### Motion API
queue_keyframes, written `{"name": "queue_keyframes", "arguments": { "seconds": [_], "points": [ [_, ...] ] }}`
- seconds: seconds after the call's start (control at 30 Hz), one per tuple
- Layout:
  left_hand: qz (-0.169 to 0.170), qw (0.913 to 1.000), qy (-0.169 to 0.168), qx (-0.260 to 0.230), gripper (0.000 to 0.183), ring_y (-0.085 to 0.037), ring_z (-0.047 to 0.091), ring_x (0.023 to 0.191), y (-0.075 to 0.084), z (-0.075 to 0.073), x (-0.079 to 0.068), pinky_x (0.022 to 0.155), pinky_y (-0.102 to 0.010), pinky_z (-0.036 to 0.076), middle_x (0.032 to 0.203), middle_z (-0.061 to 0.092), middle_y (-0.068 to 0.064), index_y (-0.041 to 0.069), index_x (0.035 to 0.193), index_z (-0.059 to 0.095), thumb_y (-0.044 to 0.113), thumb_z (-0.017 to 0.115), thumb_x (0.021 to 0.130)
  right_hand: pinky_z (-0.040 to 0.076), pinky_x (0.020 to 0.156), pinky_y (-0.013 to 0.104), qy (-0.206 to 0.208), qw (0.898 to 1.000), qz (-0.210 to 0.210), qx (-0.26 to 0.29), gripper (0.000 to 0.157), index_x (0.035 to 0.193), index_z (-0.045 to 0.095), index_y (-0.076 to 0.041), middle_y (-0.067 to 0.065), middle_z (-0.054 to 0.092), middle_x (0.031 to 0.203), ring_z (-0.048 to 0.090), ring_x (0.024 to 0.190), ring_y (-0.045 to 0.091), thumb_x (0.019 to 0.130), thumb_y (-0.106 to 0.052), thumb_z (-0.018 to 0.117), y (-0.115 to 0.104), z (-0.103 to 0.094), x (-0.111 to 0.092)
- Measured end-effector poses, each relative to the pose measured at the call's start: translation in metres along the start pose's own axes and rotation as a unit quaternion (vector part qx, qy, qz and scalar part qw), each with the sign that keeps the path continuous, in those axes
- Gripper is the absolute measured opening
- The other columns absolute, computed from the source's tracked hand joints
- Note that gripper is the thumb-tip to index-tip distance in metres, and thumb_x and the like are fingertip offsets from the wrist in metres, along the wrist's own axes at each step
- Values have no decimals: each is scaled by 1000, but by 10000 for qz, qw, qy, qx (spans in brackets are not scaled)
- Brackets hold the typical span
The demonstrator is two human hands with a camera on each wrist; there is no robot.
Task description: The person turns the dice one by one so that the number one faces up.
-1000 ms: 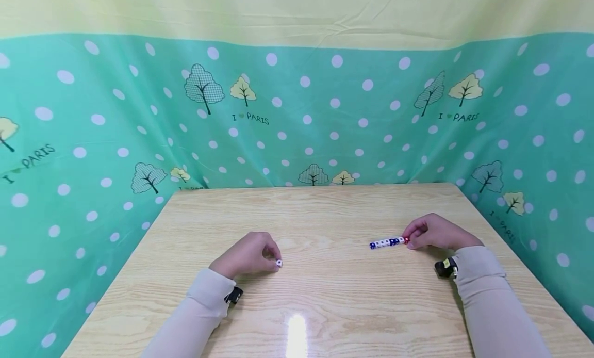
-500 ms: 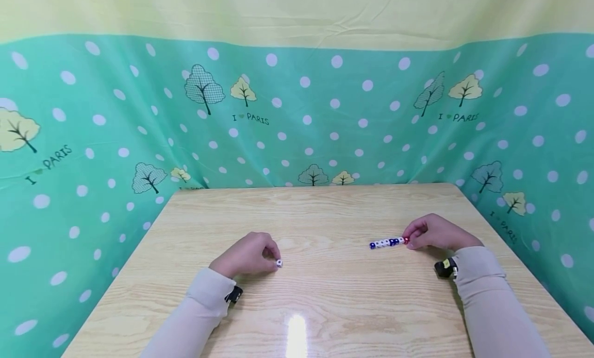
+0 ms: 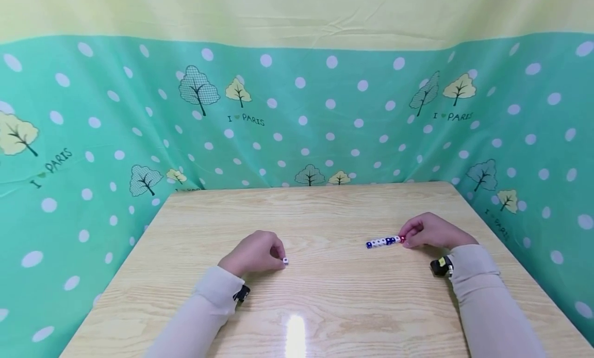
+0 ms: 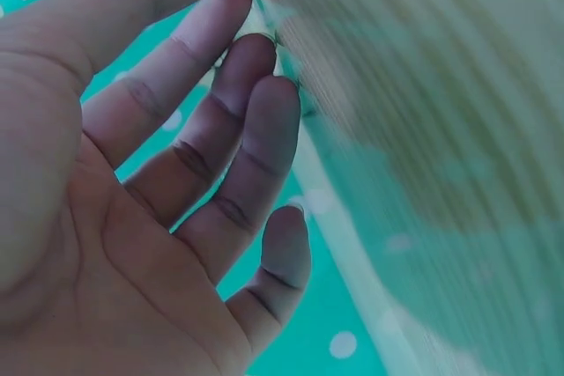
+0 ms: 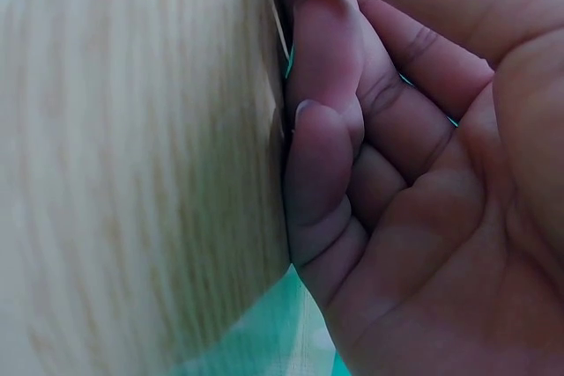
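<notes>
On the left of the table, my left hand (image 3: 257, 254) pinches a small white die (image 3: 285, 261) between thumb and fingertips. In the left wrist view its other fingers (image 4: 271, 129) are loosely bent. At the right, a straight row of dice (image 3: 382, 242), blue and white, lies on the table and runs leftward from my right hand (image 3: 431, 230). Thumb and fingertips of that hand pinch the red die (image 3: 402, 239) at the row's right end. In the right wrist view the lower fingers (image 5: 322, 156) are curled against the tabletop, and the dice are hidden.
The wooden table (image 3: 325, 306) extends around both hands, with a bright light reflection near its front. A green and yellow patterned curtain (image 3: 315, 115) stands along its back and sides. A wrist camera (image 3: 441, 266) sits below my right wrist, another (image 3: 241, 293) below my left.
My left hand has slid slightly right with the white die. My right hand and the dice row keep their place, while the head view has shifted a little.
</notes>
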State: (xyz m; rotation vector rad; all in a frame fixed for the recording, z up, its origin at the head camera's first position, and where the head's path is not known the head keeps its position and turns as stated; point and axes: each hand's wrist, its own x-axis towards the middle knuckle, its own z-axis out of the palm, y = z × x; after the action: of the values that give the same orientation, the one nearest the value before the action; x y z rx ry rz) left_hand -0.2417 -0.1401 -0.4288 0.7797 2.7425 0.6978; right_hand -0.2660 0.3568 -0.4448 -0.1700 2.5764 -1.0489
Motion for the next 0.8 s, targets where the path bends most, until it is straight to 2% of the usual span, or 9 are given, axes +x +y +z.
{"name": "queue_keyframes", "arguments": {
  "seconds": [0.23,0.47,0.8],
  "points": [
    [-67,9999,13,107,18,-9,58,71,18,9,20,71,-32,49,74,65,15,29,73,71,28,87,82,51,81,34,-39,9998,-58,190,29,106,77,-9,6,74,95,62,88,23,82,-19,88,3,-1,1],
    [-286,9994,58,211,20,-10,59,69,46,22,47,67,-31,49,72,65,14,28,72,71,34,87,83,48,80,36,28,10000,-12,-10,28,105,77,-12,4,73,94,61,87,23,82,-22,88,5,-3,0],
    [-459,9981,201,370,22,-9,59,66,80,36,74,62,-30,48,70,65,15,28,68,71,34,89,79,47,81,37,17,9999,-118,-46,27,104,78,-13,4,73,93,59,88,24,82,-25,88,4,-2,1]
  ]
}}
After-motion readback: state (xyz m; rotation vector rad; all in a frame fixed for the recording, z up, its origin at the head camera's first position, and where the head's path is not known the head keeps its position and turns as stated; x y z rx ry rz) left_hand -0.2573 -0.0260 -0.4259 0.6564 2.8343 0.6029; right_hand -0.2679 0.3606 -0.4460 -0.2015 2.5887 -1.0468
